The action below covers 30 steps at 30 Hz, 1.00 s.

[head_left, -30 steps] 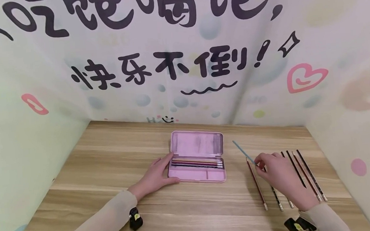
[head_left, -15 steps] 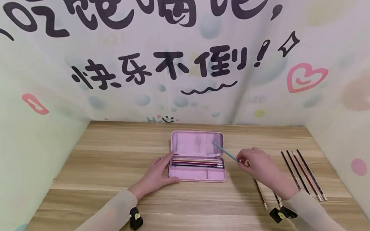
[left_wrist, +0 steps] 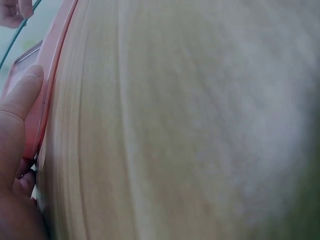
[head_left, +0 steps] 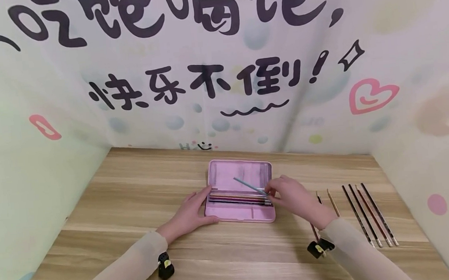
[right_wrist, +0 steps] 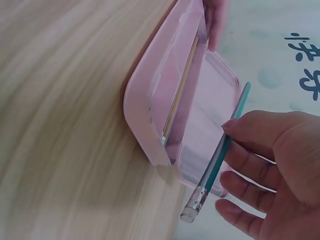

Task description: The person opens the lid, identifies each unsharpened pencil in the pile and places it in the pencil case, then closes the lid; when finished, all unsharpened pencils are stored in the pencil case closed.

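Note:
A pink pencil case (head_left: 222, 211) lies with its lid up on the table, several pencils (head_left: 237, 198) side by side in its back compartment. My left hand (head_left: 187, 215) holds the case's left end, thumb along the front wall and fingers at the back corner. Over the case's right end, my right hand (head_left: 294, 198) pinches a teal pencil (right_wrist: 212, 170) between thumb and index finger. That pencil slants above the compartment, its eraser end towards me in the right wrist view. The case's front compartment, with a small divider (head_left: 252, 212), shows no pencils.
On the wooden table (head_left: 226, 263), several dark and red pencils (head_left: 367, 216) lie in a row at the right. A tan pencil (head_left: 333, 202) and others lie partly hidden behind my right forearm. A printed wall cloth (head_left: 160, 132) stands behind the table.
My right hand has carried the teal pencil leftwards from the loose pencils to above the case. My left hand stays at the case's left end.

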Each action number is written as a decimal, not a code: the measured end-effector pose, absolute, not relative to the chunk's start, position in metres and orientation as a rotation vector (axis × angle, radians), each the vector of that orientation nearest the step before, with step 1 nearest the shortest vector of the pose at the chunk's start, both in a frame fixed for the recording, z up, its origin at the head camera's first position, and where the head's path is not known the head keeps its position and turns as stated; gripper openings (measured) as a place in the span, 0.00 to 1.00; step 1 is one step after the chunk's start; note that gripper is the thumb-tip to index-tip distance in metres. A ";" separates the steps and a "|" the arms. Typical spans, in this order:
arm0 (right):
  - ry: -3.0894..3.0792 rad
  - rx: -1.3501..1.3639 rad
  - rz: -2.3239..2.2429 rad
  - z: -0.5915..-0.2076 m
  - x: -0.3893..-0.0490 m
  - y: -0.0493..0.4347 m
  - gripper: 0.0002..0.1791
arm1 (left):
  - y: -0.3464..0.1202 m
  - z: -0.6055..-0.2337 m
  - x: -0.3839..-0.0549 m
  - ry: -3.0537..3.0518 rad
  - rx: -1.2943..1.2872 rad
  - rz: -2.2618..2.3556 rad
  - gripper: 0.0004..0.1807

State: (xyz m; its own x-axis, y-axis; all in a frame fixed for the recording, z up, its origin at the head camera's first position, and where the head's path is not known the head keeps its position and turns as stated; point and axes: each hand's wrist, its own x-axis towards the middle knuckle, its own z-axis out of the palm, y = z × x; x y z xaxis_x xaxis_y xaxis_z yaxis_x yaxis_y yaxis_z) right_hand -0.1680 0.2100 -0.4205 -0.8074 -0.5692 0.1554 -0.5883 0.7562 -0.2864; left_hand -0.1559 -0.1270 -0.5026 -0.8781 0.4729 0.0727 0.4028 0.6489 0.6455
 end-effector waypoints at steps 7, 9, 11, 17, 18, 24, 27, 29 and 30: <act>-2.848 1.061 0.454 -0.427 -0.180 0.195 0.06 | -0.128 -0.500 -0.154 2.746 0.725 1.042 0.56; -2.836 1.098 0.437 -0.429 -0.183 0.192 0.06 | -0.128 -0.500 -0.154 2.743 0.722 1.039 0.56; -2.820 1.134 0.398 -0.431 -0.186 0.188 0.06 | -0.129 -0.500 -0.154 2.742 0.719 1.039 0.56; -2.734 1.234 0.258 -0.438 -0.195 0.175 0.06 | -0.129 -0.499 -0.155 2.738 0.710 1.038 0.56; -2.727 1.251 0.242 -0.439 -0.196 0.173 0.06 | -0.129 -0.499 -0.155 2.734 0.706 1.040 0.56; -2.757 1.285 0.175 -0.443 -0.199 0.162 0.06 | -0.128 -0.499 -0.155 2.717 0.708 1.049 0.56; -2.765 1.289 0.146 -0.443 -0.199 0.158 0.06 | -0.128 -0.499 -0.155 2.716 0.705 1.054 0.55; -2.766 1.296 0.125 -0.444 -0.199 0.155 0.07 | -0.128 -0.499 -0.155 2.713 0.695 1.059 0.55; -2.764 1.297 0.117 -0.445 -0.200 0.154 0.08 | -0.128 -0.498 -0.155 2.712 0.690 1.058 0.56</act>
